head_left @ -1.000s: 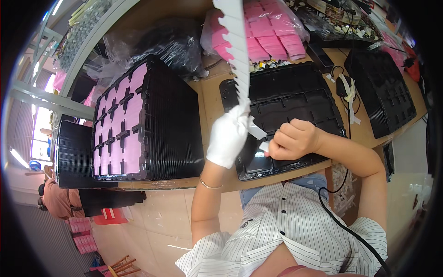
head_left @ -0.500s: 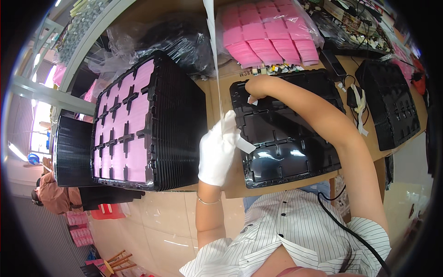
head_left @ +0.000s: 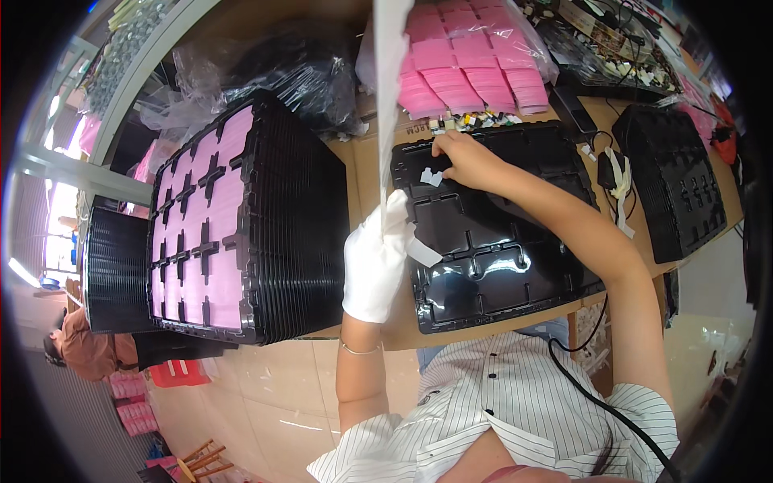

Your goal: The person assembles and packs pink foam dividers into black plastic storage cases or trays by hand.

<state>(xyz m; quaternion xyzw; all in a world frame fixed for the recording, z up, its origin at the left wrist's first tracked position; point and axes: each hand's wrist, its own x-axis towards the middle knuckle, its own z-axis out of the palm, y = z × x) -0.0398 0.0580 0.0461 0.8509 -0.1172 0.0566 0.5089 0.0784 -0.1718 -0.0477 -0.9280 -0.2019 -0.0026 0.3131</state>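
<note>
A white glove covers my left hand (head_left: 375, 262), whose thumb and fingers pinch a long pale strip (head_left: 390, 105) that runs up out of view. From the same hand a small white tab (head_left: 423, 248) sticks out over the edge of a black plastic tray (head_left: 483, 217). My bare right hand (head_left: 469, 161) is at the tray's far left corner, fingers bent, thumb apart from them, nothing seen between. Beside its thumb, small white pieces (head_left: 432, 176) lie on the tray. Just beyond its fingers is a row of small mixed-colour parts (head_left: 475, 121).
A tall stack of black trays with pink sheets (head_left: 201, 233) stands at left. Bagged pink sheets (head_left: 467, 72) lie at the back. To the right are a phone-like black object (head_left: 572, 111), cables, and another stack of black trays (head_left: 676, 185). A person (head_left: 88, 342) is far left.
My right hand has shifted slightly right and released a white piece, which now lies on the tray. My left hand keeps its pinch; the strip looks broader and nearer. The view has shifted slightly.
</note>
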